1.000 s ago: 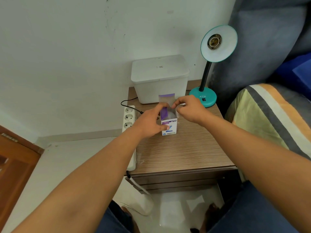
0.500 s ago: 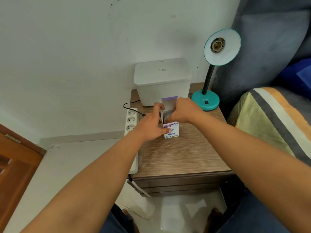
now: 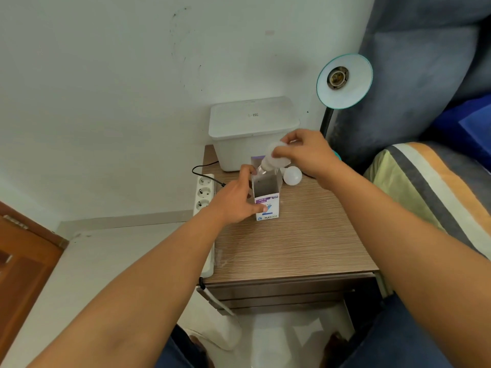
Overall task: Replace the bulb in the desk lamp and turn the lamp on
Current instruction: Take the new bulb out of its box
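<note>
A teal desk lamp stands at the back right of the wooden nightstand, its shade tilted toward me with an empty socket. My left hand grips the open purple-and-white bulb box, upright on the nightstand. My right hand holds a white bulb just above the box's mouth, screw base pointing down into it. A second white bulb lies on the nightstand right of the box, below my right hand.
A white lidded bin sits against the wall behind the box. A white power strip hangs along the nightstand's left side with a black cord plugged in. Striped bedding and a grey headboard lie to the right.
My right hand has risen out of the box with a white bulb in it. The left hand still steadies the box. A second bulb beside the box has come into view.
</note>
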